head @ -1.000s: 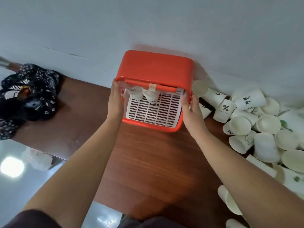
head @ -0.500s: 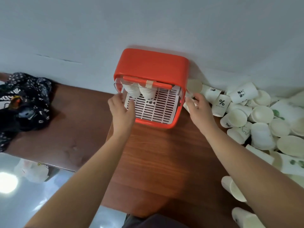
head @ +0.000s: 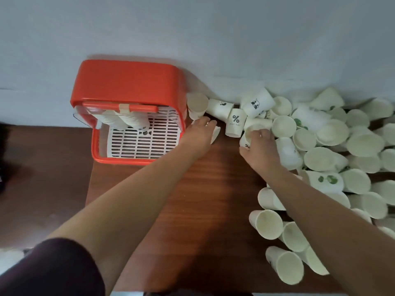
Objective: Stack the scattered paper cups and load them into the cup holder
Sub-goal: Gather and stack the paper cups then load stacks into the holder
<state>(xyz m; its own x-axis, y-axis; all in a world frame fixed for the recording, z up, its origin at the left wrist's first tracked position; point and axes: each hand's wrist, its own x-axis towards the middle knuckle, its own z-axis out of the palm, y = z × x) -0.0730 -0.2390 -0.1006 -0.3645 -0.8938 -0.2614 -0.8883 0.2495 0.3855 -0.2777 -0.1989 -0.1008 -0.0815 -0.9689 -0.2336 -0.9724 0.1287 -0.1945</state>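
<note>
Cup holder (head: 128,86), orange plastic: it stands on the wooden tabletop (head: 192,210), with its back against the pale wall (head: 213,39) and its open front toward me. Inside I see a white slotted tray (head: 143,144) on its floor. Two stacks of cups (head: 128,121) hang from the top, behind an orange bar with a strip of tape on it.

Pile of paper cups (head: 320,146): white, and spread over the tabletop to the right of the holder, from the wall down to the near edge. Most lie on their sides, many with their mouths turned my way. Some carry green prints. One cup with a percent sign (head: 235,122) stands between my two hands, nearer the wall.

Left hand (head: 198,135): it reaches across to a loose cup (head: 216,133) lying on its side just beside the holder's right wall. The fingers (head: 206,123) lie over the top of this cup and touch it. I cannot tell whether they grip it or only rest on it.

Right hand (head: 259,148): it is at the left edge of the pile. The fingers (head: 261,133) curl over the rim of a marked cup (head: 249,133) with the thumb against its near side, so they grip it. The cup's mouth faces up, and it sits low among its neighbours.

Dark sleeve (head: 53,268): it covers my left upper arm at the bottom left corner.
</note>
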